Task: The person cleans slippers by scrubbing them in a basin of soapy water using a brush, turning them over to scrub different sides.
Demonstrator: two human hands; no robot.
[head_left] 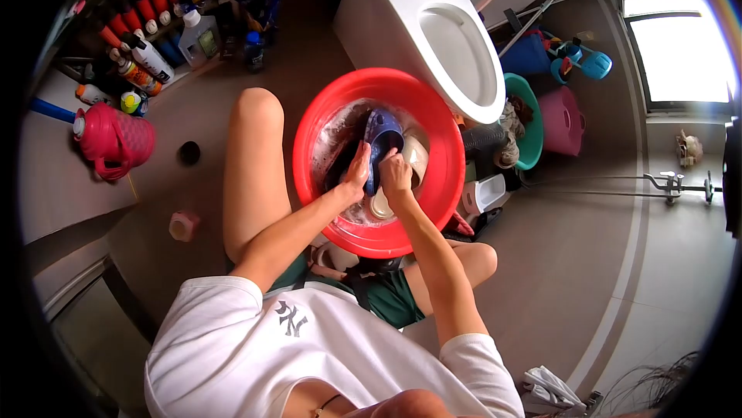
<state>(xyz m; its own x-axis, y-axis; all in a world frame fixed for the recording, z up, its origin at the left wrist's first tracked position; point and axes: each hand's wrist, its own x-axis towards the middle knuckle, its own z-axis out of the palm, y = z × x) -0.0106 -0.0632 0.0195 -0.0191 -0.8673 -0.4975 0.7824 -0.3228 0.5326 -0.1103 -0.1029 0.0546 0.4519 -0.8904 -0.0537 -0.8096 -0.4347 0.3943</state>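
Observation:
A large red basin (437,209) with foamy water stands between my knees. In it a blue clog-type shoe (382,130) is held upright, toe pointing away from me. My left hand (358,170) presses against the shoe's left side, its fingers close together. On the right, my right hand (396,174) is closed at the shoe's opening; whatever it may grip there is hidden. A cream shoe (415,156) lies in the basin beside the blue one, and a pale piece (380,205) shows below my hands. Something dark lies at the left in the suds.
Beyond the basin stands a white toilet (464,54) with its lid raised. A teal basin (531,136) with cloths and a pink bucket (563,120) are at the right. Bottles (151,58) line a shelf at the upper left, above a pink jug (124,139).

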